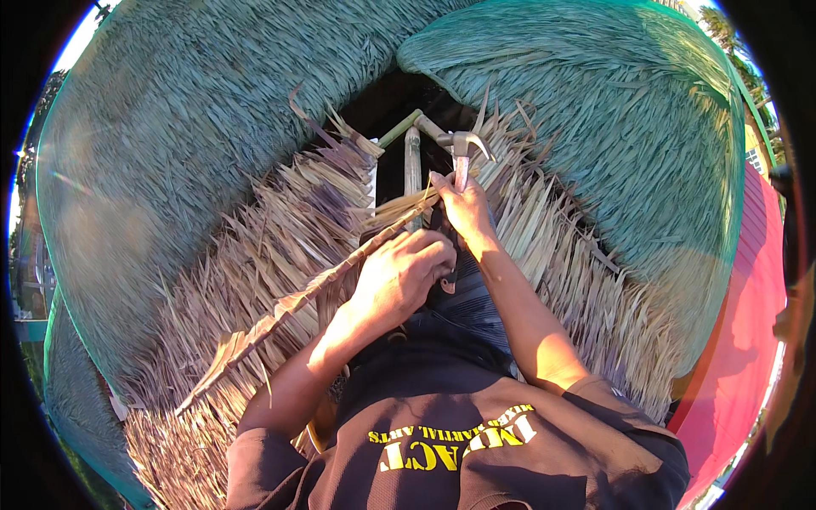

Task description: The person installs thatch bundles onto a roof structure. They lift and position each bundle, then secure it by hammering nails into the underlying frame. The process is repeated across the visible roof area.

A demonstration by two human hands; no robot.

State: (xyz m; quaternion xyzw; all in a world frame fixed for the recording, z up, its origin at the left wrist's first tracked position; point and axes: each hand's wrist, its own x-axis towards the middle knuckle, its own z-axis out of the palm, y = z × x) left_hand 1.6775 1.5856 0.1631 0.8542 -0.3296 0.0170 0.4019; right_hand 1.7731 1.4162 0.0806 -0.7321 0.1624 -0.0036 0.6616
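Observation:
In my right hand point(466, 208) is a claw hammer point(461, 151), upright with its head above my fingers. The right thumb and fingertips are beside the upper end of a long, thin strip of dry thatch point(293, 299). That strip slants from the lower left up to the middle, passing just above my left hand point(404, 276). Close to my waist, the left fingers are curled, and what they hold, if anything, is hidden. A small brown-tipped dark object point(448, 284) shows just right of the left fingertips; its kind is unclear.
Dry palm thatch point(280, 246) slopes down on both sides of me. Bamboo poles point(413, 166) meet at a dark gap ahead. Beyond it, large thatched roof sections point(586, 153) lie under green netting. A red roof point(735, 331) stands at the right.

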